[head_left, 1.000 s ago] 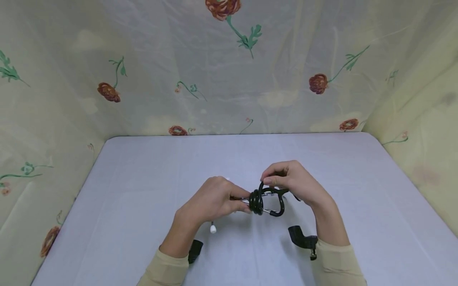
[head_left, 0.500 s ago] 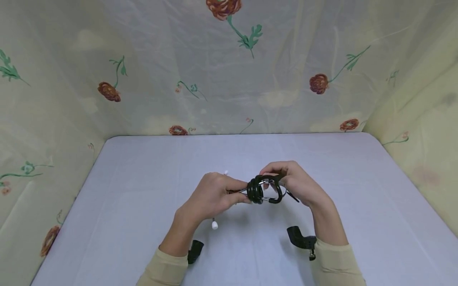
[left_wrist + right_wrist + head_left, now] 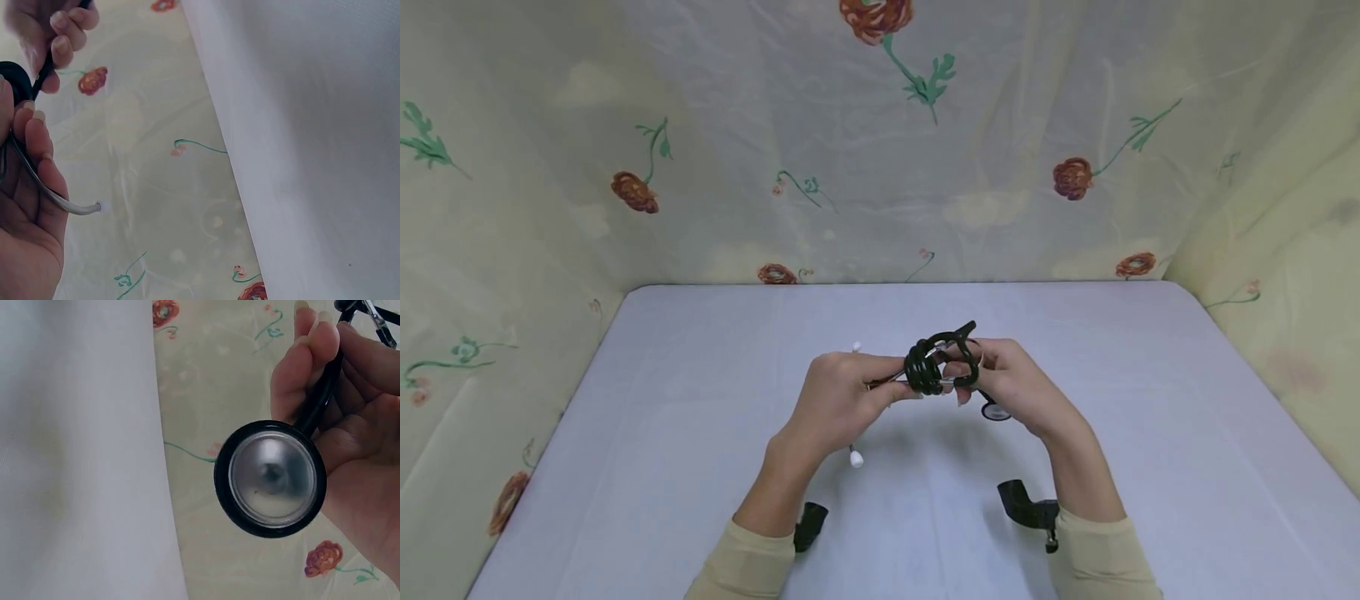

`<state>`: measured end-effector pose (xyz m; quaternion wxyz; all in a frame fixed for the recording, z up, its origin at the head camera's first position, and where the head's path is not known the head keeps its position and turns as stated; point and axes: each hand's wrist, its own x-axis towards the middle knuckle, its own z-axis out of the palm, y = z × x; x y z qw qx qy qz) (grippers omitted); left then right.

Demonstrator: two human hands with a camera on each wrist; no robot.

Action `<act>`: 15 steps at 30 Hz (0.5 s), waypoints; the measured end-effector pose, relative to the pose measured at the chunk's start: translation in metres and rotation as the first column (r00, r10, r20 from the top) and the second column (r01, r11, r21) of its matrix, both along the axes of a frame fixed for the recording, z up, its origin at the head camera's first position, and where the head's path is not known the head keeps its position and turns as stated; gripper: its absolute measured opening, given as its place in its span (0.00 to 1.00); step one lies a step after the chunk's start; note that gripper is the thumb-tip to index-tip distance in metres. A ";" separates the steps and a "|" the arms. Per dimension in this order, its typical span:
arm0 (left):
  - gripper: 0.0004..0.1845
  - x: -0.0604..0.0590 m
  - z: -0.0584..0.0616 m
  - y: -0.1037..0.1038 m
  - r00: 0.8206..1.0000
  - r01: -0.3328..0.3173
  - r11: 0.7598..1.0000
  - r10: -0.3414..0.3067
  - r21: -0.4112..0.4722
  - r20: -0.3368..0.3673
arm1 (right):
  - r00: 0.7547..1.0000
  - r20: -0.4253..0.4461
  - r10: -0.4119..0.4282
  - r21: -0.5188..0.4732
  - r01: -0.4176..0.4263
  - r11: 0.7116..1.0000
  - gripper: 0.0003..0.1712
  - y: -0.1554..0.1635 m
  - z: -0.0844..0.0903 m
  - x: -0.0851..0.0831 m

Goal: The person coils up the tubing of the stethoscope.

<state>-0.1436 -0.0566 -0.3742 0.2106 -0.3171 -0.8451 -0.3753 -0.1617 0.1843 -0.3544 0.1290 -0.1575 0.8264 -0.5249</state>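
Note:
A stethoscope is held above the table between both hands. Its black tubing [image 3: 922, 368] is wound into a tight coil. My left hand [image 3: 850, 398] grips the metal ear tubes [image 3: 61, 202] just left of the coil; one white eartip [image 3: 855, 457] hangs below the hand and another [image 3: 855, 346] pokes out above it. My right hand [image 3: 1004, 379] holds the tubing at the coil's right side, fingers curled round the tube [image 3: 320, 394]. The round chest piece [image 3: 270, 479] dangles just under that hand, and shows small in the head view [image 3: 995, 410].
A pale lilac cloth covers the table [image 3: 700, 350]. Cream fabric with red flowers [image 3: 880, 150] walls it in at the back, left and right. Black wrist-camera mounts [image 3: 1028, 508] sit at both cuffs.
Both hands have lifted and moved away from my body with the stethoscope. The right hand has shifted its hold on the tubing, and the chest piece now hangs below it.

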 end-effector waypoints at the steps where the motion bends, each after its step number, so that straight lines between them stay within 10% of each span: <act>1: 0.11 0.000 0.000 0.000 1.000 -0.010 1.000 0.010 0.001 0.000 | 1.000 -0.008 -0.001 0.001 0.001 1.000 0.15 0.000 0.000 0.000; 15: 0.15 -0.001 0.008 -0.006 0.977 -0.209 0.976 0.206 0.061 0.056 | 0.996 -0.066 0.057 0.072 -0.052 0.996 0.11 -0.006 0.004 0.005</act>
